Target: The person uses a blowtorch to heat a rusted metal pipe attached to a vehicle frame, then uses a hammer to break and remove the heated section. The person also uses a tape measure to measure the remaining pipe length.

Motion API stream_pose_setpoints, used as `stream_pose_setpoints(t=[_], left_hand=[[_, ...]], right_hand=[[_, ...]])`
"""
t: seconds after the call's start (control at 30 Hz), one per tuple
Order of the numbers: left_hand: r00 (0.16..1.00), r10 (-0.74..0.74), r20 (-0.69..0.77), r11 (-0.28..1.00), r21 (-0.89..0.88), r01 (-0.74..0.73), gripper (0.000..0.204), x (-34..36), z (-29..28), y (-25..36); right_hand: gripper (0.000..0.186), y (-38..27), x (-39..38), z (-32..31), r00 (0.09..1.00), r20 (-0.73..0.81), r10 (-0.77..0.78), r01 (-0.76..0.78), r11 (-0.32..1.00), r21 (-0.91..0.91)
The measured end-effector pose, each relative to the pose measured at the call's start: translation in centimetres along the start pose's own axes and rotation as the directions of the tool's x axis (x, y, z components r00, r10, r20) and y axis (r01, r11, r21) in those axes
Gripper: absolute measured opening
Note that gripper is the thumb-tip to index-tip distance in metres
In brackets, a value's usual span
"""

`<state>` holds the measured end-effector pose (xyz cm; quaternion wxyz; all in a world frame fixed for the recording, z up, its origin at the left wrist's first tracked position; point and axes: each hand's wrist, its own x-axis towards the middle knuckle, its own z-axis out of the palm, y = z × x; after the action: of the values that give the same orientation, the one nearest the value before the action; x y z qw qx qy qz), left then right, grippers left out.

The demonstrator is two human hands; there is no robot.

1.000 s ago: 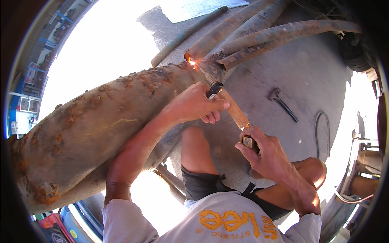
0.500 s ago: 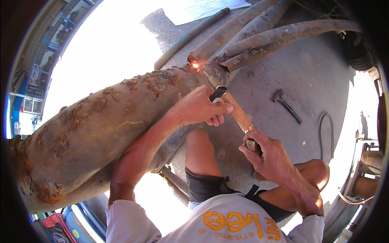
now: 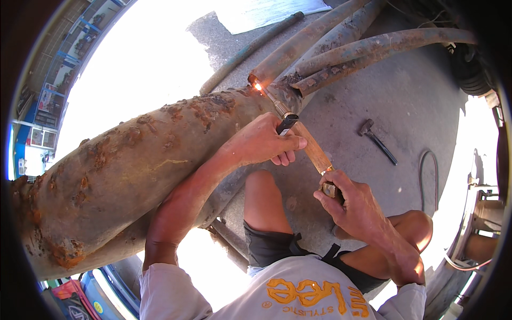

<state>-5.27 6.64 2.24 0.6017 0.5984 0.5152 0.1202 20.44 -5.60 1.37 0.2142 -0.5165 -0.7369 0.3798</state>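
One torch (image 3: 312, 148), in right hand (image 3: 356, 205), flaring beside rusty pipe (image 3: 122, 154)

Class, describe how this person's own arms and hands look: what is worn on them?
The left hand and right hand are bare, with no gloves; no watch or bracelet shows at the wrists. The forearms are uncovered. The short, loose sleeves are pale and look plain, part of a shirt with orange lettering.

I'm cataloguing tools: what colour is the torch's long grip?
Reddish brown: the torch grip shows best in the head view.
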Motion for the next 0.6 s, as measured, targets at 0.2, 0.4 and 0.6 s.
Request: stream_pose_setpoints(t=[0.2,0.4,0.6], left_hand=[[1.000,-0.008,0.011,1.000,-0.013,0.008,0.044,-0.01,-0.01,0.08],[1.000,0.001,0.005,1.000,-0.017,-0.001,0.044,0.01,0.02,-0.03],[1.000,-0.003,0.012,1.000,-0.019,0.003,0.043,0.05,-0.02,-0.06]], right_hand=[[0.029,-0.22,0.02,-0.13,1.000,0.009,0.006,-0.006,1.000,0.004],[0.028,-0.47,0.09,-0.38,0.999,0.036,0.015,-0.016,1.000,0.020],[0.028,-0.53,0.12,-0.25,1.000,0.021,0.003,-0.004,0.999,0.051]])
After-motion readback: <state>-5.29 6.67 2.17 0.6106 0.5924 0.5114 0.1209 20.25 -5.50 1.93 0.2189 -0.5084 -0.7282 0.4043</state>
